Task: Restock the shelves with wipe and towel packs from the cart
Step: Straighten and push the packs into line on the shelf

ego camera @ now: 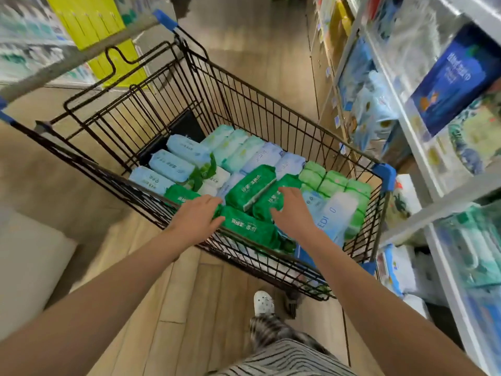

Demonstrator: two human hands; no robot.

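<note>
Cart (pixel 257 109) stands in the aisle, shelves (pixel 447 203) on the right, stocked.

Left hand (pixel 198 219): fingers straight, close together, laid over the near-left corner of the load, holding nothing.

Right hand (pixel 294 213): fingers spread and relaxed, thumb out, above the green packs; contact cannot be told.

Dark green pack (pixel 248 226) lies flat at the near rim, between the two hands, its left end at the left fingertips.

Tilted green pack (pixel 250 187) sits just beyond it.

Pale blue packs (pixel 170 165) far left; light green packs (pixel 333 183) right.
</note>
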